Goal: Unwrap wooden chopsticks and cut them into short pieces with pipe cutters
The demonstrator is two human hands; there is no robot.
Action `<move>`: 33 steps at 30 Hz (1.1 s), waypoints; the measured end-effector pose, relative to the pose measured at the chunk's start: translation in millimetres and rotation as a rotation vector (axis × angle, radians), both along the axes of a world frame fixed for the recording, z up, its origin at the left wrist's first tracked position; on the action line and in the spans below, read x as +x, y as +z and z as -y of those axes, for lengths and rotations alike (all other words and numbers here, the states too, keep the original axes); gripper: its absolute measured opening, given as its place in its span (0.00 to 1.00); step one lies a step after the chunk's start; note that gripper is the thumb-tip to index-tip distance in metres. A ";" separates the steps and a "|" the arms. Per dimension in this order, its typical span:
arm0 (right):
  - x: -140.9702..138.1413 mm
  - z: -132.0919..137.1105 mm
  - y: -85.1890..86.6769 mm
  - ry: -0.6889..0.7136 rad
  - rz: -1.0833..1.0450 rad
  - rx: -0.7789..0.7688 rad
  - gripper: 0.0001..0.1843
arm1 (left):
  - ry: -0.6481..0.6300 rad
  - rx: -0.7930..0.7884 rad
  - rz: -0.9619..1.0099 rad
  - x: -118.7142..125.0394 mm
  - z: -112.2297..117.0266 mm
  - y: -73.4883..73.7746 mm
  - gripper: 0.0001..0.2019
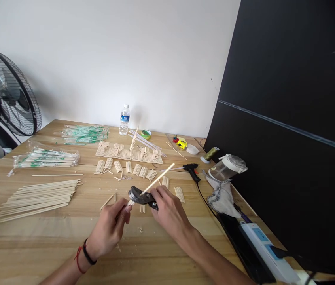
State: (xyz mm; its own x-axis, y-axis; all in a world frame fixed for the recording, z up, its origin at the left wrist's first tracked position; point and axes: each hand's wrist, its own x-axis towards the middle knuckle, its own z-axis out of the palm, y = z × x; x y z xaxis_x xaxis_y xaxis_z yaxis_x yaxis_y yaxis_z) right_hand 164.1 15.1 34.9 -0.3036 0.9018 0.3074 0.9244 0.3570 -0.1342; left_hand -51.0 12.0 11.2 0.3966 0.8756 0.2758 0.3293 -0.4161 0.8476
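Observation:
My left hand [114, 223] pinches the lower end of a pale wooden chopstick [163, 173], which slants up to the right. Fingers of my right hand [170, 208] are wrapped round dark hand cutters [136, 194], whose jaws lie across the chopstick just above my left fingertips. Below the cutters, a small slatted piece [142, 208] lies on the table, partly hidden. Beyond my hands stands a long slatted base [120, 152] made of short stick lengths, with a knobbly upright piece [133, 144] on it. Several small slatted panels [128, 167] lie in front of it.
Loose chopsticks [39, 196] lie at left, near wrapped bundles [48, 157]. A water bottle [124, 120] stands at the back. Rightward are a glue gun [192, 172] with its cord, a thread spool [210, 154], a clear jar [226, 168] and a power strip [266, 247].

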 end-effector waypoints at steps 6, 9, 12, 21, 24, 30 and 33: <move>-12.8 -8.8 -5.8 -0.160 0.048 -0.226 0.04 | 0.068 -0.079 -0.013 -0.7 -12.1 -5.1 0.20; -14.7 -15.6 -8.8 -0.197 0.048 -0.297 0.05 | 0.065 -0.175 -0.013 -1.2 -19.7 -7.9 0.19; -11.6 -21.1 -10.4 -0.218 0.059 -0.323 0.09 | 0.076 -0.191 -0.032 -4.4 -28.3 -13.6 0.19; 3.1 -14.4 -6.9 -0.197 0.185 -0.387 0.13 | 0.238 0.119 -0.307 -20.1 -43.9 -30.5 0.14; -1.1 -7.8 -7.0 -0.157 0.187 -0.401 0.12 | 0.193 0.246 -0.236 -13.7 -32.9 -24.6 0.19; -20.7 1.7 -7.2 -0.092 0.139 -0.424 0.14 | 0.052 0.417 -0.344 7.1 -10.8 -21.9 0.19; -26.6 3.3 -9.5 -0.076 0.124 -0.426 0.13 | 0.115 0.514 -0.372 11.8 -10.3 -26.9 0.15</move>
State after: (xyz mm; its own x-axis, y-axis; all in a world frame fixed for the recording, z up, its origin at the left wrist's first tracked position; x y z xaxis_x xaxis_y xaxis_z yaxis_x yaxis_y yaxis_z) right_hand 137.5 11.7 25.5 -0.2423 0.9613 -0.1308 0.9644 0.2240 -0.1405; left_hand -39.2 22.3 -15.7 0.4576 0.7113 0.5335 0.6294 -0.6829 0.3707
